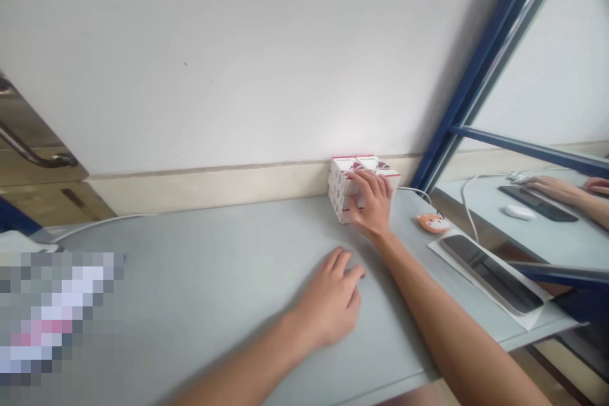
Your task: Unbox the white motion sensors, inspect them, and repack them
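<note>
Small white boxes with red edges and dark red pictures [339, 191] are stacked against the wall at the back of the grey table. My right hand [373, 203] is on the front of the stack, its fingers spread over an upper box and its thumb lower down at the front. My left hand [335, 298] rests on the tabletop in front of the stack, its fingers apart and slightly bent, with nothing in it. It does not touch the boxes.
On the right, an orange and white animal-shaped item [434, 222] lies near a phone [492, 273] on white paper. A blue-framed glass partition [476, 82] stands beyond, showing other hands. A blurred-out item [61, 311] is at the left of the grey table [190, 279].
</note>
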`<state>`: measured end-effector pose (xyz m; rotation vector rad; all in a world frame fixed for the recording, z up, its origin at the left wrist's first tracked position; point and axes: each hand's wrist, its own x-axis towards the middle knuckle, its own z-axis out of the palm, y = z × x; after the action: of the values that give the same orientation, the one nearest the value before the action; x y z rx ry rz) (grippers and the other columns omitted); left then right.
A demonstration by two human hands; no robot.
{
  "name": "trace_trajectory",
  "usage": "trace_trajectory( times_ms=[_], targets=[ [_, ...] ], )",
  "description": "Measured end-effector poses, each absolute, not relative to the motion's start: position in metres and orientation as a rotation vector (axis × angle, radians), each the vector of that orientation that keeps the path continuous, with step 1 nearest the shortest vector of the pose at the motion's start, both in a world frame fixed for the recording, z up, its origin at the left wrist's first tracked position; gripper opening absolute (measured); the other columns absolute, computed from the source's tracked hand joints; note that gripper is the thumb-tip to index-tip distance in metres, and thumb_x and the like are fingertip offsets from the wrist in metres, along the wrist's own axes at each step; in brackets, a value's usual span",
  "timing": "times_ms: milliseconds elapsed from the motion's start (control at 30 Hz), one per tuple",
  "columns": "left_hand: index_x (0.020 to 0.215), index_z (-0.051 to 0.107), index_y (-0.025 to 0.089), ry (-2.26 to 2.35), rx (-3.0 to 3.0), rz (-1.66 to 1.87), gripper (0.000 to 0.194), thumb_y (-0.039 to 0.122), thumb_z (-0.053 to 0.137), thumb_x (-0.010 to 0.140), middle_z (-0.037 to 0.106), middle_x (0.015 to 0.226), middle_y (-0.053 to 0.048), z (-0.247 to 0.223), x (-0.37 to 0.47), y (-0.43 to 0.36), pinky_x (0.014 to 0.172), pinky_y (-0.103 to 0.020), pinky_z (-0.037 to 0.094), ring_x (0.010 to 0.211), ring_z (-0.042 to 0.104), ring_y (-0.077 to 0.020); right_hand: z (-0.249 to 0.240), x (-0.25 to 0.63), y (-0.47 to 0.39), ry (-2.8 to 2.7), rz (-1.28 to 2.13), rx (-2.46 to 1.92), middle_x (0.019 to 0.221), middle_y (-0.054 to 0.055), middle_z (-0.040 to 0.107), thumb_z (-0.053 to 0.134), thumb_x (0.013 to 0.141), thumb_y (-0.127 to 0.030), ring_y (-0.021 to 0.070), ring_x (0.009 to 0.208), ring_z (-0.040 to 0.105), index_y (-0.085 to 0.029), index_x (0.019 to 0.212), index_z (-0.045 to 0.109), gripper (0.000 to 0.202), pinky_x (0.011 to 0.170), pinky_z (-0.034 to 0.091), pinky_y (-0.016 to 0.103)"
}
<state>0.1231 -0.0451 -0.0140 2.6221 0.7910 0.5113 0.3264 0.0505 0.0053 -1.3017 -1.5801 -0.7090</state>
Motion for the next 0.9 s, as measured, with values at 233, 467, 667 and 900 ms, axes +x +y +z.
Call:
trace_trajectory(
  times_ms=[233,467,667,900],
  targets=[
    [0.111,0.071,0.023,0.786,2.186,0.713,0.032,0.008,0.053,0.09,0.064,0.133,-0.01,-0.016,0.127,-0.036,0.12,-0.049,0.043,0.134,0.057,-0.0275,0.005,0.322,0.056,-1.561,-0.707,-1.133,0.137,0.012,0.069,0.06,0.096,-0.017,0.0296,0.13,0.063,-0.024,0.145,0.06,0.049,0.111,0.049,0.048],
    [0.136,0.053,0.024,0.785,1.056,0.835,0.041,0.045,0.059,0.1,0.067,0.135,-0.014,0.002,0.094,0.014,0.105,-0.05,0.052,0.111,0.074,-0.0286,0.024,0.282,0.04,-1.407,-0.61,-0.91,0.132,0.014,0.068,0.069,0.097,-0.028,0.0325,0.122,0.068,-0.03,0.149,0.055,0.053,0.103,0.058,0.054],
    [0.141,0.055,0.027,0.563,0.854,0.954,0.069,0.073,0.063,0.091,0.07,0.136,-0.013,0.029,0.027,0.031,0.109,-0.046,0.049,0.121,0.071,-0.0301,0.017,0.217,0.008,-1.411,-0.27,-0.83,0.118,0.013,0.064,0.079,0.091,-0.035,0.029,0.109,0.066,-0.027,0.143,0.056,0.057,0.093,0.062,0.048],
    [0.138,0.059,0.026,0.781,0.994,1.163,0.06,0.057,0.076,0.09,0.069,0.14,-0.01,0.023,0.001,0.03,0.103,-0.041,0.054,0.132,0.063,-0.0311,0.002,0.207,0.004,-1.846,0.304,-0.829,0.114,0.008,0.066,0.059,0.102,-0.026,0.022,0.104,0.067,-0.025,0.124,0.057,0.022,0.093,0.059,0.041]
  ],
)
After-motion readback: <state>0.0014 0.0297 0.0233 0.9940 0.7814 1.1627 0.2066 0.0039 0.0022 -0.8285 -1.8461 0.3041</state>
